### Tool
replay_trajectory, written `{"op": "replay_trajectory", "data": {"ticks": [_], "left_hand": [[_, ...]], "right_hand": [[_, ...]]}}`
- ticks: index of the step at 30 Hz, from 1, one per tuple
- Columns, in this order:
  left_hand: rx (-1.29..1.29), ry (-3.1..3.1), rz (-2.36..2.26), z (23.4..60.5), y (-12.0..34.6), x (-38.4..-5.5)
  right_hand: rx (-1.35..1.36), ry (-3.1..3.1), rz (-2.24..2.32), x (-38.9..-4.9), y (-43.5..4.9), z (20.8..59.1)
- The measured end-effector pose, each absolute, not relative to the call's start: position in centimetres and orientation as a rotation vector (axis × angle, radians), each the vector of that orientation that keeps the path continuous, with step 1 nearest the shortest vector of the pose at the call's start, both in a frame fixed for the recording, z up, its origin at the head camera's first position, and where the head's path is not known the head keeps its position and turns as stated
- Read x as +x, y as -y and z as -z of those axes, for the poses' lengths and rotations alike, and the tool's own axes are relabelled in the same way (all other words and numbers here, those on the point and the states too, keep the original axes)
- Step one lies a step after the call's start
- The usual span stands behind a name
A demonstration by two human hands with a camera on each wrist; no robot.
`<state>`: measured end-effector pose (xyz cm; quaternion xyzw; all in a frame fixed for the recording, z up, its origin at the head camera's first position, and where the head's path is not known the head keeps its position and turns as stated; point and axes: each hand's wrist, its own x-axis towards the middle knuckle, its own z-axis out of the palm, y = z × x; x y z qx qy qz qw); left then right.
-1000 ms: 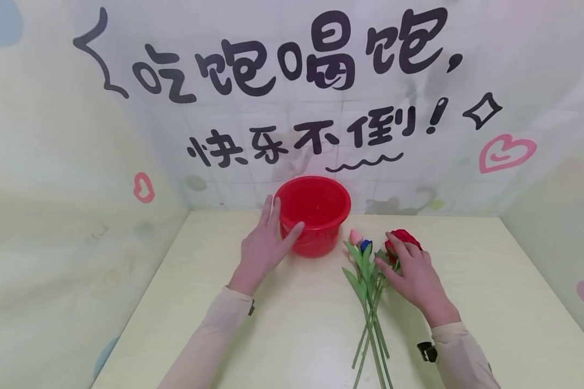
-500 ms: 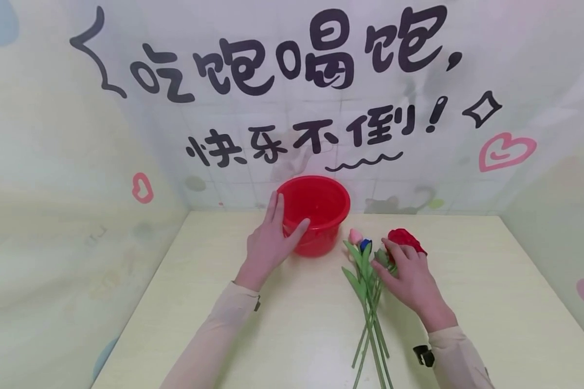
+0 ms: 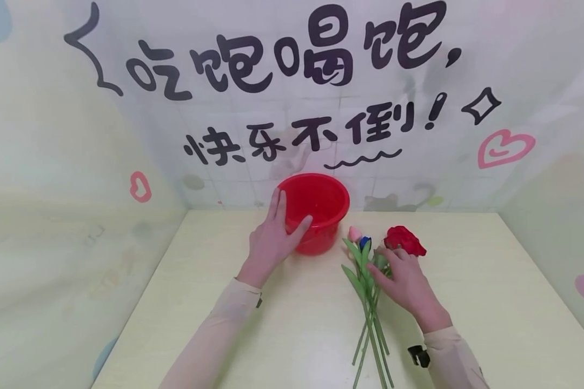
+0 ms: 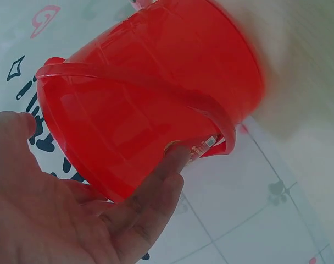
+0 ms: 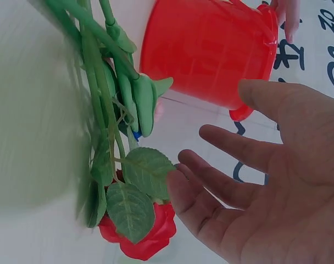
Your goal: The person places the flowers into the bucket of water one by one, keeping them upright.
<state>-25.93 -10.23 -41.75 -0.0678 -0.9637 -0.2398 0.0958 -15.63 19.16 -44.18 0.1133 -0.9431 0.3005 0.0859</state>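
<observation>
A red plastic bucket (image 3: 318, 240) stands upright at the back of the table. My left hand (image 3: 271, 237) rests at its left side, fingers straight along the rim and thumb spread across the front. In the left wrist view those fingertips reach a small label (image 4: 204, 146) below the bucket's handle (image 4: 128, 81). Artificial flowers lie crossed on the table to the right: a red rose (image 3: 404, 239), a pink tulip bud (image 3: 354, 233) and a blue one (image 3: 365, 243). My right hand (image 3: 409, 283) hovers over the rose's leaves (image 5: 148, 170), fingers loosely bent, holding nothing.
The green stems (image 3: 377, 346) point toward the table's front edge. A printed backdrop (image 3: 248, 119) with black lettering rises right behind the bucket, and pale side walls (image 3: 564, 232) flank the wooden tabletop (image 3: 204, 248).
My right hand has drawn back from the rose toward its leaves and stems, uncovering the bloom, which has shifted slightly right. My left hand has slid a little right and up against the bucket.
</observation>
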Motion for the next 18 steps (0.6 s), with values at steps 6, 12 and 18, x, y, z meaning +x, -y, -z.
{"op": "replay_trajectory", "data": {"ticks": [6, 12, 18], "left_hand": [[-0.197, 2.867, 0.719, 41.8, 10.0, -26.0], [-0.196, 2.853, 0.728, 41.9, 9.7, -26.2], [-0.196, 2.872, 0.714, 42.0, 10.6, -26.2]], "right_hand": [[0.336, 2.843, -0.916, -15.6, -18.7, 44.5], [0.302, 2.898, -0.975, -15.6, -18.6, 44.9], [0.184, 2.937, -1.137, -15.4, -18.0, 45.8]]}}
